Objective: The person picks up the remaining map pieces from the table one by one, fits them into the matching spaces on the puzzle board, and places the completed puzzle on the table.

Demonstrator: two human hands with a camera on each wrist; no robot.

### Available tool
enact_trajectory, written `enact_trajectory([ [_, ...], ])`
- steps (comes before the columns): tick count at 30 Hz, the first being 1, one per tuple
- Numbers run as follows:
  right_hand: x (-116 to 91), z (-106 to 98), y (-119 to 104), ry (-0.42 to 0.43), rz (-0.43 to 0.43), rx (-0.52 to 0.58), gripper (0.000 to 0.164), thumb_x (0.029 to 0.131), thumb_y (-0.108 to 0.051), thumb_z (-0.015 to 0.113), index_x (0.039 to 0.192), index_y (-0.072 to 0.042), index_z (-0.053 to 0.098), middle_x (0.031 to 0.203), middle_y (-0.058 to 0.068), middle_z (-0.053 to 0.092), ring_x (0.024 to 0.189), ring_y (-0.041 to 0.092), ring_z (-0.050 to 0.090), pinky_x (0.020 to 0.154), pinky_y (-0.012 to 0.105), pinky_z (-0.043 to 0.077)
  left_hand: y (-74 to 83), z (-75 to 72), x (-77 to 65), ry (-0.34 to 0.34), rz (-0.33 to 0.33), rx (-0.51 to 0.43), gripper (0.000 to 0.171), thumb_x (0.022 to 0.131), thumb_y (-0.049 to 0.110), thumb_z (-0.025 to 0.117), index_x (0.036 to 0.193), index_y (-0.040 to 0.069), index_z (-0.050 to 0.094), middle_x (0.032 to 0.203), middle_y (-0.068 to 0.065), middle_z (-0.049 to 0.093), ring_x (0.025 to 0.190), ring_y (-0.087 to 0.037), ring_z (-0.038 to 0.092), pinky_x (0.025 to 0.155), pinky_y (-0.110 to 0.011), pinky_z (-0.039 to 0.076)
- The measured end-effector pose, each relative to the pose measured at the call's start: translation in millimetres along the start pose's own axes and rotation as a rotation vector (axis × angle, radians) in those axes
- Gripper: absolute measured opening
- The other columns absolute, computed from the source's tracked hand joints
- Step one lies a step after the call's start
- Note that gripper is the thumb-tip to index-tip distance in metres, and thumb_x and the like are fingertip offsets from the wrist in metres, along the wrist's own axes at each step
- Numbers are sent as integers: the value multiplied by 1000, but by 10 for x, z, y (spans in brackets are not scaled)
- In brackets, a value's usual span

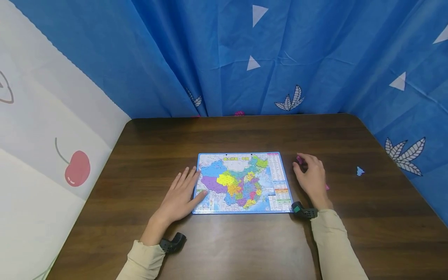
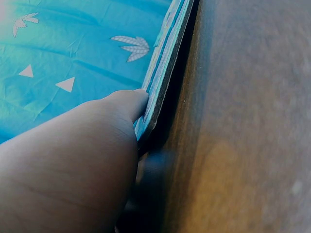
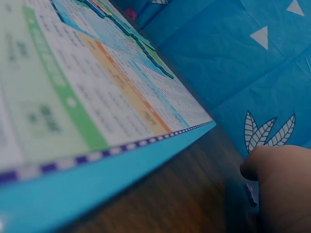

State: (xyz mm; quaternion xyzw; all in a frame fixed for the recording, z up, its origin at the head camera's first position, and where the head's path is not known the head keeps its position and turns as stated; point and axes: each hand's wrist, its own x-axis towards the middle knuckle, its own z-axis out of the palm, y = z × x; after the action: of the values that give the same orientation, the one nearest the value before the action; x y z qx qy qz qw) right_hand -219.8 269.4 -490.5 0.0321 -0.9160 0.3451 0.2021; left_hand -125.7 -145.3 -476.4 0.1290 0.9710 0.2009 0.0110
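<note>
A map puzzle board [image 1: 241,182] with multicoloured regions and a blue border lies flat on the brown table. My left hand [image 1: 180,196] rests at its left edge with fingers spread, the thumb over the border; the left wrist view shows that thumb [image 2: 131,102] against the board's edge. Right of the board, my right hand [image 1: 311,175] has thumb and index finger curled around a small pink puzzle piece [image 1: 300,159]. In the right wrist view, part of this piece [image 3: 251,195] shows beside the thumb; the other fingertips are hidden.
Another pink piece [image 1: 327,187] lies partly hidden beside the right hand. Farther right is a small blue piece [image 1: 360,171]. A blue curtain [image 1: 245,58] hangs behind the table [image 1: 161,136], and a white cloth [image 1: 52,128] stands along the left side.
</note>
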Motion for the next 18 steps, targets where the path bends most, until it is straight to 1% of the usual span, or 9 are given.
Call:
enact_trajectory([
  [7, -1, -10, 7, -45, 1, -25, 37, 98, -6, 64, 134, 5, 62, 134, 31, 62, 120, 48, 53, 98, 62, 47, 3, -6, 3, 1, 1, 5, 80, 103, 58, 48, 163, 7, 30, 171, -11, 19, 161, -32, 8, 129, -54, 7],
  [14, 10, 2, 11, -72, -7, -40, 32, 101, 1, 56, 132, 3, 63, 131, 28, 64, 124, 48, 52, 104, 64, 43, 24, -25, 2, -8, -7, 5, 80, 103, 57, 49, 162, 8, 30, 172, -11, 19, 161, -32, 8, 130, -54, 7],
  [18, 5, 3, 12, -84, -22, -49, 30, 101, 4, 56, 130, 1, 65, 127, 26, 66, 124, 47, 52, 105, 64, 43, 32, -36, 3, -11, -9, 5, 80, 102, 57, 50, 162, 8, 31, 171, -10, 18, 161, -32, 8, 129, -54, 8],
])
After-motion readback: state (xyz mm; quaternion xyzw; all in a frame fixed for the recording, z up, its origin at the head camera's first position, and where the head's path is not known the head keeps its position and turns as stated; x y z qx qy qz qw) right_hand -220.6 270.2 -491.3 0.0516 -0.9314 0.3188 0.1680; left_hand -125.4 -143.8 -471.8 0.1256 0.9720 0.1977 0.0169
